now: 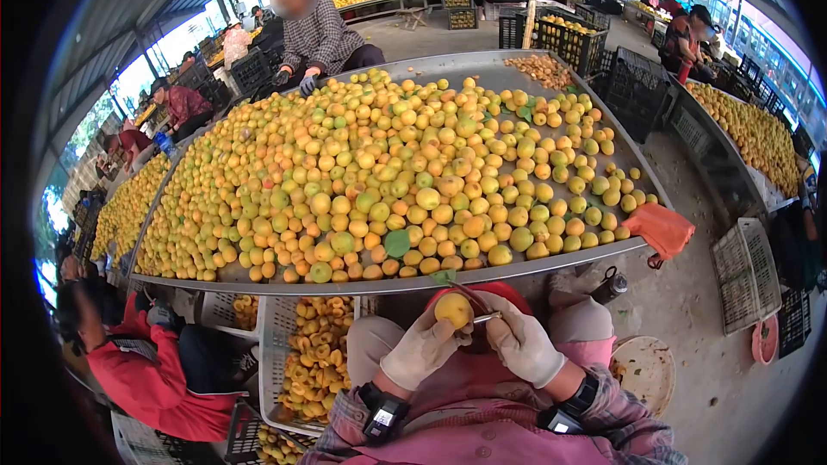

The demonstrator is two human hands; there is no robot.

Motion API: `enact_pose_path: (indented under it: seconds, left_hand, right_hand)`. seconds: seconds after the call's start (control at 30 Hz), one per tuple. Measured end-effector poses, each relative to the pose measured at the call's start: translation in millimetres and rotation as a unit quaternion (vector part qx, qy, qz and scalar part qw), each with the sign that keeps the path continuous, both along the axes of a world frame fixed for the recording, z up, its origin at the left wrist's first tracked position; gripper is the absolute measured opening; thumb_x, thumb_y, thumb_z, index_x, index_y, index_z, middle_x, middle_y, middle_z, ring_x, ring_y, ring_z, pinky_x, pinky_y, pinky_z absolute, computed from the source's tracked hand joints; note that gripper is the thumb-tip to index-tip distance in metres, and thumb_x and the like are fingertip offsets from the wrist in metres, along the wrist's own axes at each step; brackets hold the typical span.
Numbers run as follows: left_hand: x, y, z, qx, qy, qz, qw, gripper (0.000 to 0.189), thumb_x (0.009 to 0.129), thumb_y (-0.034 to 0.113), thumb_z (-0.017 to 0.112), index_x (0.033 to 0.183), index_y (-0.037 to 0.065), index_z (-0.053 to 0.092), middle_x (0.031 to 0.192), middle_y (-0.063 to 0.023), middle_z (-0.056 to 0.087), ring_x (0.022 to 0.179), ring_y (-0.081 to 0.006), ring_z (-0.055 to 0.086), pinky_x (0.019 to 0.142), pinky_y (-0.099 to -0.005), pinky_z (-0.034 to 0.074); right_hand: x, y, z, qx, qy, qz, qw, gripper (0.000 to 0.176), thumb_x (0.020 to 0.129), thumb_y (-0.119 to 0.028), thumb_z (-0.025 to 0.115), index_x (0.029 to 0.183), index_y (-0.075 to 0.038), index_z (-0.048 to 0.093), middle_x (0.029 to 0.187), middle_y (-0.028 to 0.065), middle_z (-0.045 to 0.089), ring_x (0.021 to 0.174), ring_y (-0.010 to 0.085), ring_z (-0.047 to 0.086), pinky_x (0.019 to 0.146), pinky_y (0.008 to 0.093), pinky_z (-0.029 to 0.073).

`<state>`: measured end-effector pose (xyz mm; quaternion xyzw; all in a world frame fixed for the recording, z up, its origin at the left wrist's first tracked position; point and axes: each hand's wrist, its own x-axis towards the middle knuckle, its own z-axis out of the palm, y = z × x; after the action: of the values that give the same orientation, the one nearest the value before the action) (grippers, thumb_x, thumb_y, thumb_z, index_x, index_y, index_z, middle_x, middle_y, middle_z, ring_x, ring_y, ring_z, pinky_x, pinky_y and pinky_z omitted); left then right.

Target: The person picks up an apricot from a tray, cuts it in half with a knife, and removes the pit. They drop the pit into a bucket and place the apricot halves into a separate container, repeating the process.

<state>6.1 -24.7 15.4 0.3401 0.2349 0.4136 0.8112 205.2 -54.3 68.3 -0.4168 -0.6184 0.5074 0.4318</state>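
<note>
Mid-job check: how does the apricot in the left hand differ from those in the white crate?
The held apricot shows a round, seemingly uncut side; the crate apricots look cut open. The held apricot is gripped singly in the left hand, while the crate apricots lie heaped inside the white crate. Both share yellow-orange colouring.

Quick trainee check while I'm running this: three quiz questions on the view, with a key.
1. Which gloved hand holds a single yellow fruit?
2. True or false: the orange item lies in the middle of the metal tray.
3. What fills the white crate by the person's left knee? A) whole fruit B) cut fruit C) leaves

Key:
1. The left hand.
2. False: the orange item is at the metal tray's near right corner.
3. B, cut fruit.
</note>
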Motion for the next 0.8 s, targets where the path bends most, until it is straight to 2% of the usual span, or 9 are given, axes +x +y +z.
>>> enact_pose_path:
  seconds: [0.07,0.13,0.17,0.4,0.5,0.57,0.7,0.77,0.8]
  left_hand:
    - [1,-1,7,0.013,-0.011,0.003,1.000,0.064,0.089,0.040,0.069,0.136,0.005,0.043,0.124,-0.0063,0.054,0.112,-0.0211,0.053,0.092,-0.0362,0.044]
    - [3,1,16,0.031,-0.006,-0.008,0.999,0.064,0.089,0.040,0.068,0.137,0.005,0.042,0.126,-0.0061,0.053,0.114,-0.0208,0.052,0.092,-0.0361,0.044]
    - [4,2,20,0.052,-0.003,-0.017,0.998,0.064,0.090,0.040,0.067,0.138,0.006,0.042,0.128,-0.0058,0.052,0.116,-0.0206,0.052,0.093,-0.0360,0.044]
    - [13,2,23,0.068,0.021,-0.025,0.997,0.062,0.093,0.039,0.065,0.140,0.006,0.040,0.131,-0.0050,0.049,0.117,-0.0192,0.051,0.094,-0.0362,0.044]
    - [16,4,19,0.089,0.027,-0.015,0.996,0.053,0.095,0.037,0.062,0.136,0.008,0.044,0.125,-0.0020,0.053,0.111,-0.0143,0.054,0.089,-0.0287,0.048]
    - [15,5,19,0.131,0.099,-0.015,0.986,0.051,0.095,0.036,0.062,0.134,0.007,0.045,0.120,-0.0022,0.055,0.109,-0.0142,0.055,0.089,-0.0278,0.048]
    - [18,6,25,0.145,0.132,-0.020,0.980,0.052,0.094,0.035,0.063,0.133,0.006,0.045,0.117,-0.0023,0.056,0.106,-0.0141,0.055,0.090,-0.0280,0.048]
    - [18,13,26,0.228,0.268,-0.027,0.936,0.054,0.093,0.036,0.066,0.133,0.006,0.046,0.118,-0.0018,0.056,0.106,-0.0140,0.055,0.090,-0.0282,0.048]
    - [19,14,28,0.227,0.266,-0.028,0.936,0.054,0.093,0.036,0.066,0.133,0.006,0.046,0.118,-0.0018,0.056,0.106,-0.0140,0.055,0.090,-0.0282,0.048]
  right_hand:
    - [1,-1,-2,0.061,-0.048,-0.008,0.997,0.048,0.104,-0.028,0.040,0.143,0.000,0.037,0.079,0.0065,0.061,0.068,0.0149,0.061,0.064,0.0242,0.048]
    - [6,-2,-9,0.123,-0.132,-0.029,0.983,0.047,0.100,-0.019,0.049,0.143,-0.003,0.038,0.107,0.0182,0.066,0.101,0.0326,0.066,0.085,0.0359,0.052]
    - [7,-2,-12,0.121,-0.132,-0.029,0.983,0.047,0.100,-0.019,0.049,0.143,-0.003,0.038,0.107,0.0182,0.066,0.101,0.0326,0.066,0.085,0.0359,0.052]
    - [9,-5,-23,0.142,-0.194,-0.062,0.969,0.048,0.099,-0.021,0.050,0.143,-0.009,0.038,0.095,0.0185,0.067,0.085,0.0376,0.067,0.070,0.0409,0.055]
    - [10,-8,-21,0.156,-0.232,-0.086,0.956,0.047,0.098,-0.022,0.051,0.142,-0.011,0.039,0.087,0.0171,0.067,0.077,0.0371,0.066,0.064,0.0424,0.054]
    - [10,-9,-13,0.165,-0.255,-0.098,0.948,0.048,0.097,-0.022,0.052,0.142,-0.012,0.040,0.083,0.0164,0.066,0.073,0.0365,0.066,0.061,0.0428,0.053]
    - [10,-12,6,0.164,-0.348,-0.096,0.918,0.051,0.094,-0.020,0.055,0.141,-0.009,0.039,0.073,0.0145,0.064,0.061,0.0338,0.063,0.052,0.0425,0.050]
    - [12,-12,5,0.169,-0.370,-0.101,0.908,0.052,0.094,-0.019,0.056,0.141,-0.007,0.039,0.071,0.0141,0.063,0.059,0.0332,0.062,0.050,0.0423,0.050]
    - [14,-11,0,0.175,-0.357,-0.106,0.911,0.053,0.094,-0.018,0.056,0.142,-0.005,0.038,0.070,0.0142,0.063,0.059,0.0335,0.062,0.051,0.0424,0.049]
